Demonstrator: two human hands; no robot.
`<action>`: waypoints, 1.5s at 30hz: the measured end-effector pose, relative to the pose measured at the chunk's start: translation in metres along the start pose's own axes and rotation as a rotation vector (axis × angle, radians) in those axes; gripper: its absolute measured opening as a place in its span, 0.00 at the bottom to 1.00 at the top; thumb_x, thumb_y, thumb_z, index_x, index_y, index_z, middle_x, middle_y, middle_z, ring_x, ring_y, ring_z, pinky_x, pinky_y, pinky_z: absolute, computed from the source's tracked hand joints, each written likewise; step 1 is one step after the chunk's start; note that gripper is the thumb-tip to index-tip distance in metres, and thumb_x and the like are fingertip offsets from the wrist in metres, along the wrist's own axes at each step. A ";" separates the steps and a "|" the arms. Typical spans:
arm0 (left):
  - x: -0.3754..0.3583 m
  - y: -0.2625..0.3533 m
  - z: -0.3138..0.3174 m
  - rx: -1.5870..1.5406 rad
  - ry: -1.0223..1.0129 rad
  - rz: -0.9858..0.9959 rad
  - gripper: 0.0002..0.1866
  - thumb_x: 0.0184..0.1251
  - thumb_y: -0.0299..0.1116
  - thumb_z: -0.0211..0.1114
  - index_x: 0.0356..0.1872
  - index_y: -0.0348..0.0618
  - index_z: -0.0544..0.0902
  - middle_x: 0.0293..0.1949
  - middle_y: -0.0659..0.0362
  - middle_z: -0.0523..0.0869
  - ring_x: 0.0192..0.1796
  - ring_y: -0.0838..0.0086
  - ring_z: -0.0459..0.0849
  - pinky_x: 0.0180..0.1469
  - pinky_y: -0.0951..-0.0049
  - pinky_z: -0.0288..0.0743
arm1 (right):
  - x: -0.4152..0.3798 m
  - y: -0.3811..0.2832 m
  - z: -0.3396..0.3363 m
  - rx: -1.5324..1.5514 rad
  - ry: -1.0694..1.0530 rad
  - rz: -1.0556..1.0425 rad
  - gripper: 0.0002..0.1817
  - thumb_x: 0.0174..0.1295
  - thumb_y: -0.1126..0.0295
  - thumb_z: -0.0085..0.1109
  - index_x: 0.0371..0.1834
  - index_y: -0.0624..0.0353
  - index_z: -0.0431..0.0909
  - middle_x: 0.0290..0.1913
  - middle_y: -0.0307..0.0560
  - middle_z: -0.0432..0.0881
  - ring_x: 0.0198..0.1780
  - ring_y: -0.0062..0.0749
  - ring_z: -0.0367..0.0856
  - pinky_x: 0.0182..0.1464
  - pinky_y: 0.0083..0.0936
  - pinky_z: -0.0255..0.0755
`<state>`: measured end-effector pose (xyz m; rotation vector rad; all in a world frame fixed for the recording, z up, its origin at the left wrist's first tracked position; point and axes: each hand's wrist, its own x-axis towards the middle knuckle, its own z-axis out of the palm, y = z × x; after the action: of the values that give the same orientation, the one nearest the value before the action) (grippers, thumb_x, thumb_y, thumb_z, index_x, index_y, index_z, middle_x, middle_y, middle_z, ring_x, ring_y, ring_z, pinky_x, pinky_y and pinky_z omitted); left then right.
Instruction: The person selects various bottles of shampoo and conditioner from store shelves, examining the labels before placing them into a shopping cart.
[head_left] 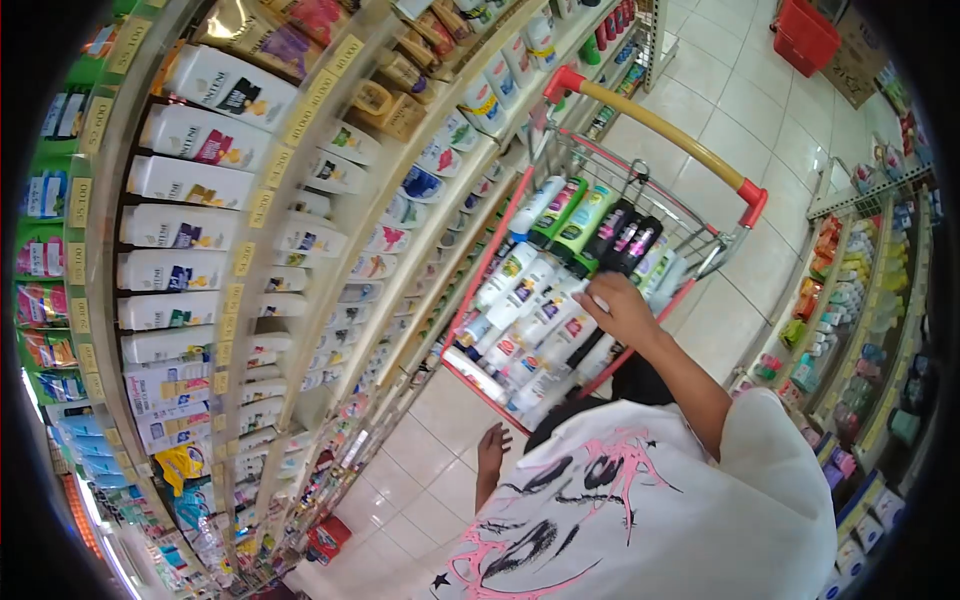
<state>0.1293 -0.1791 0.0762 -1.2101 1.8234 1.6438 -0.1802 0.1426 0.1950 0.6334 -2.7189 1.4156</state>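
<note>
On the left, a tall shelf holds white Pantene bottles [170, 270] in a close row, with yellow price labels [235, 300] along the shelf edge. To their right and nearer, the left hand [490, 450] is held low just outside the shopping cart [497, 237], with its fingers loosely parted and nothing seen in them.

In the cart, white labelled bottles [527, 290] are packed side by side in the near and middle part, and bright green bottles [583, 222] are placed beyond them. The right hand [618, 303] is lowered over the right part of the load, fingers bent down among the white bottles; whether one is gripped cannot be told. Black bottles [635, 240] are set just beyond it, and the yellow handle [665, 132] is seen at the far end.

With the bottles so tightly packed, a single one is best pinched near its cap and drawn straight up, so that its neighbours are not tipped. The cart could be steadied at its rim by the left hand. Farther right, another shelf [850, 300] is lined with small colourful packs.
</note>
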 end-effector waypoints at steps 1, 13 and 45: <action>0.009 -0.013 0.008 -0.052 -0.016 0.029 0.18 0.77 0.37 0.51 0.61 0.39 0.74 0.50 0.51 0.84 0.50 0.64 0.84 0.47 0.65 0.80 | 0.007 0.002 -0.010 0.054 0.044 -0.009 0.07 0.62 0.70 0.62 0.35 0.63 0.79 0.34 0.52 0.79 0.40 0.49 0.79 0.45 0.38 0.72; -0.007 -0.014 0.056 -0.237 0.256 0.056 0.19 0.75 0.40 0.55 0.59 0.42 0.78 0.47 0.58 0.85 0.43 0.71 0.85 0.40 0.71 0.78 | 0.017 0.082 -0.084 -0.080 -0.068 0.171 0.17 0.51 0.83 0.53 0.46 0.62 0.77 0.44 0.56 0.80 0.50 0.52 0.79 0.53 0.38 0.73; -0.114 0.242 0.146 -0.169 0.157 0.613 0.42 0.63 0.28 0.67 0.75 0.34 0.52 0.65 0.45 0.70 0.65 0.64 0.72 0.66 0.63 0.67 | 0.029 -0.104 0.013 0.392 -0.565 0.029 0.23 0.58 0.61 0.72 0.49 0.65 0.77 0.34 0.41 0.81 0.34 0.20 0.78 0.41 0.20 0.74</action>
<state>-0.0390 -0.0209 0.2747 -0.9082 2.3573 2.1048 -0.1673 0.0692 0.2743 1.1766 -2.8425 2.0741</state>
